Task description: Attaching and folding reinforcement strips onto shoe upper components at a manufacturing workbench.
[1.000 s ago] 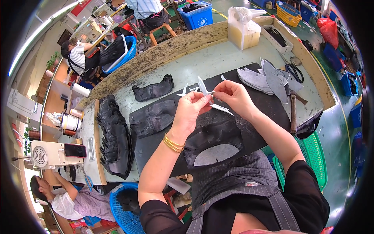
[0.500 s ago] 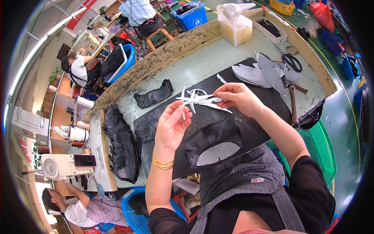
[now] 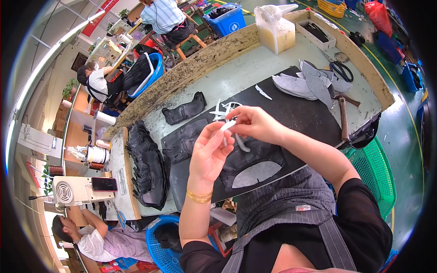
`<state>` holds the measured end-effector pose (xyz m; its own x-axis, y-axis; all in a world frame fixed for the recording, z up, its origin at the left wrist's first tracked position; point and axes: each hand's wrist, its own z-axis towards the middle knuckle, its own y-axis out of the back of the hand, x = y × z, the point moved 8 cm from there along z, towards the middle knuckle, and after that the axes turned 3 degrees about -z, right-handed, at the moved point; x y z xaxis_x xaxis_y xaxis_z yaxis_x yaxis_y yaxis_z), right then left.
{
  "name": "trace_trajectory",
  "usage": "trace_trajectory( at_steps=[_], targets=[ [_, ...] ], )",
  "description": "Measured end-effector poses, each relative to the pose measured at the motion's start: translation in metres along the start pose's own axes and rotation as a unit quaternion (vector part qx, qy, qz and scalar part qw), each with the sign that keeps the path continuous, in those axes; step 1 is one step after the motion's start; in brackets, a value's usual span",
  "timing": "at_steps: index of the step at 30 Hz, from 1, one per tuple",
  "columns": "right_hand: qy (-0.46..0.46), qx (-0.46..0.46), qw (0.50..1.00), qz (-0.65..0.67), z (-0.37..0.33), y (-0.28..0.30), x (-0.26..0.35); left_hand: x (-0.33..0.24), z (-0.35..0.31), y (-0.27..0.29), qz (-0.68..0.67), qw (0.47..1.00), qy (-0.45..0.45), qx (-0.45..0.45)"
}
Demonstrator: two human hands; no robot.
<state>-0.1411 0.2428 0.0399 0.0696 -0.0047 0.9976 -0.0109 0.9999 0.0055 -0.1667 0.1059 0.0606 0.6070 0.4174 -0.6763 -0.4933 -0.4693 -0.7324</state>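
Both my hands are raised over a black work mat [image 3: 296,109]. My right hand [image 3: 255,123] pinches a thin white strip [image 3: 229,124] at its upper end. My left hand [image 3: 210,154] has its fingers spread, fingertips touching the lower end of the same strip. Under the hands lies a dark shoe upper piece [image 3: 248,159] with a grey oval inset [image 3: 257,174]. Several small white strips [image 3: 221,110] lie on the mat just beyond my fingers.
Grey cut pieces [image 3: 309,82], scissors [image 3: 339,68] and a hammer [image 3: 342,116] lie at the right of the bench. A pile of black uppers [image 3: 145,164] sits left. A white glue container [image 3: 274,29] stands at the back. Other people work at left and behind.
My hands have drawn closer to me with the strip. The left hand has opened its fingers and now only touches the strip, which hangs from my right hand.
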Motion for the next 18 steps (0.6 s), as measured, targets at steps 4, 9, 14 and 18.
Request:
trace_trajectory(
  at_steps=[4,9,14,18],
  targets=[
    [0.153,-0.159,0.946,-0.236,0.007,0.034,-0.002,-0.028,-0.048,-0.02,0.063,0.993,-0.096,0.013],
    [0.207,-0.444,0.713,-0.502,-0.01,0.142,0.021,-0.034,-0.089,-0.013,0.159,0.972,-0.166,-0.058],
    [-0.002,0.002,0.988,-0.156,-0.08,0.018,0.006,-0.001,-0.094,-0.011,0.32,0.932,-0.147,-0.086],
    [-0.083,-0.033,0.993,0.077,-0.115,-0.03,0.004,0.048,-0.09,-0.027,0.357,0.931,-0.074,-0.031]
  ],
)
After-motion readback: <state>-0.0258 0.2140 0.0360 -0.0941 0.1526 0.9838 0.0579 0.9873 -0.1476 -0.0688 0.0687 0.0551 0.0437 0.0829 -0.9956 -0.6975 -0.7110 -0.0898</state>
